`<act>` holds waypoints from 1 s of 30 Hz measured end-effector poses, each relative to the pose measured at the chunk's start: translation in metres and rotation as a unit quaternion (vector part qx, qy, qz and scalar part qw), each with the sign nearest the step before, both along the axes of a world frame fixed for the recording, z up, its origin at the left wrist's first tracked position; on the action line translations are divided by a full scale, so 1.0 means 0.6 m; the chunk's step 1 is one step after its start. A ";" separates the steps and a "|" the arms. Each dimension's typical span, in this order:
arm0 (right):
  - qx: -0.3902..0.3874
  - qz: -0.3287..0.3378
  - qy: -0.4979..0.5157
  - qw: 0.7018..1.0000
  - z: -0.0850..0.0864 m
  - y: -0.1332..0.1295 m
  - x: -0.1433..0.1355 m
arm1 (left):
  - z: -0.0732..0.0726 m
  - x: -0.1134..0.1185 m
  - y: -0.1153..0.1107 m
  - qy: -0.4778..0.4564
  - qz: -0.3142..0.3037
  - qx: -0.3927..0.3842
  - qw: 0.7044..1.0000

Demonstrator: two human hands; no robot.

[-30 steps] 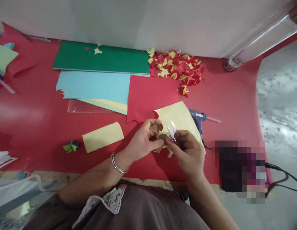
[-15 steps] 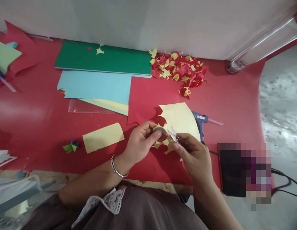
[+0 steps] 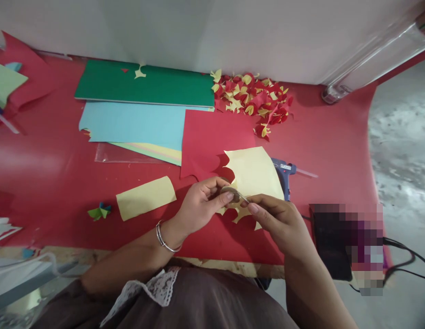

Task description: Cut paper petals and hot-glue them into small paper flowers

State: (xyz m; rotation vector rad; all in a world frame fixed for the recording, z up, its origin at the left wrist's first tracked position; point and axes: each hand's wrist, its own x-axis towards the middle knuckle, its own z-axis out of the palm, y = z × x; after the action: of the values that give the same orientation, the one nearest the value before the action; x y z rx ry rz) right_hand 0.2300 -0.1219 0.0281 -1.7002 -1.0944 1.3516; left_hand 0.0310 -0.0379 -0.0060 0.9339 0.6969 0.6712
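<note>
The left hand (image 3: pixel 203 204) is reached in from the lower left, its wrist ringed by a bracelet (image 3: pixel 165 237), and a small paper piece (image 3: pixel 227 188) is pinched between its thumb and fingers. The right hand (image 3: pixel 281 221) is brought in from the lower right, knuckles up, with the scissors (image 3: pixel 243 198) gripped between thumb and curled fingers; most of their handle is hidden by the hand. The two hands are held close together, apart from each other, above the near edge of a yellow sheet (image 3: pixel 257 167).

The blades are seen almost edge-on, so whether they are parted cannot be told. They are pointed leftward and slightly away from the body, their tip brought up to the right end of the paper piece; whether it is touched cannot be told. The piece's long axis is laid roughly from left to right, dipping a little at the right.

The yellow sheet, scalloped along its left side, is laid partly over a red sheet (image 3: pixel 215 137). A glue gun (image 3: pixel 284 176) is partly covered by its right edge. Farther back on the red table (image 3: pixel 331 137), red and yellow scraps (image 3: pixel 257 98) are heaped beside a green pad (image 3: pixel 147 84). The table is backed by a pale wall (image 3: pixel 164 32); grey floor (image 3: pixel 404 151) is seen at the right.
</note>
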 end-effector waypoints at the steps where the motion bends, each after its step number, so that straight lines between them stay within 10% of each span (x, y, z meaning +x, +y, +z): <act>1: 0.000 0.000 -0.002 1.000 0.001 0.000 0.001 | 0.000 0.000 0.000 -0.008 -0.005 0.001 1.000; 30: 0.000 0.037 -0.041 0.998 0.014 0.003 0.007 | -0.006 -0.003 0.003 0.029 -0.046 -0.006 0.998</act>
State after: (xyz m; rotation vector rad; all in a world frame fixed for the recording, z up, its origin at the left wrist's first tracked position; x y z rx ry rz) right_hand 0.2343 -0.1198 0.0364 -1.7444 -1.2137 1.3364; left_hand 0.0294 -0.0361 -0.0098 0.9710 0.7035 0.5594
